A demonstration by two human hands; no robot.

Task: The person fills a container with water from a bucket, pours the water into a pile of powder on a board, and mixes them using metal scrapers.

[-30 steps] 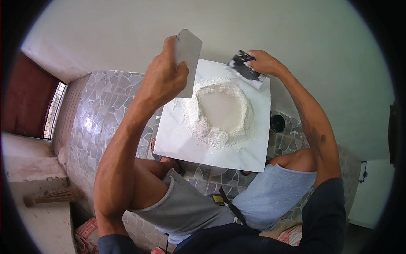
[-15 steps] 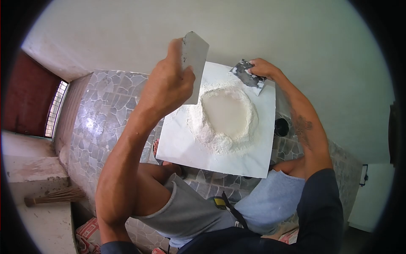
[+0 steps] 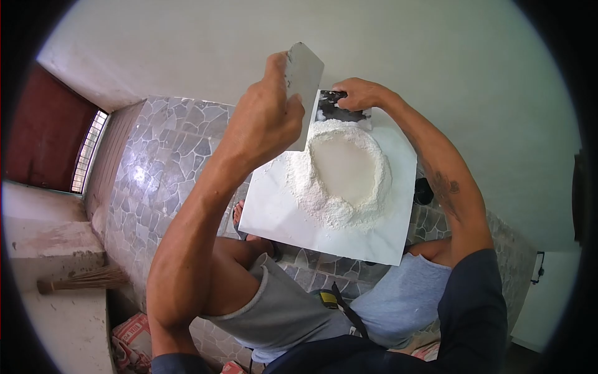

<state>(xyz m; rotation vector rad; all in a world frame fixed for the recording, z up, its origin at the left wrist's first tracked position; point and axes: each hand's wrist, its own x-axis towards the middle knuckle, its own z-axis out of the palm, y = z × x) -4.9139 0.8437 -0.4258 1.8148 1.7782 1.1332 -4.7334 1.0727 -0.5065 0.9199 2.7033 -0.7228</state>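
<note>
My left hand [image 3: 271, 121] is closed around a flat grey scraper [image 3: 304, 78], raised above the left side of the white board [image 3: 383, 242] with its thumb pressed on the blade. My right hand [image 3: 358, 95] grips a second flat scraper [image 3: 337, 112], stained black and white, at the board's far edge. That blade sits beside the far rim of a ring of white powder [image 3: 306, 196]. Inside the ring lies a pool of cloudy, whitish liquid [image 3: 346, 165]. The board is between my knees, and what supports it is hidden.
A pale wall [image 3: 405, 43] rises just beyond the board. Stone-patterned floor [image 3: 162, 146] surrounds it. A black round object [image 3: 423, 192] is at the board's right. A stick broom [image 3: 81, 280] lies on a ledge at left, above red-and-white bags [image 3: 132, 333].
My right hand has moved left along the board's far edge with its scraper, which has turned. The left hand and its scraper appear slightly further right, as does the board, as the view shifts.
</note>
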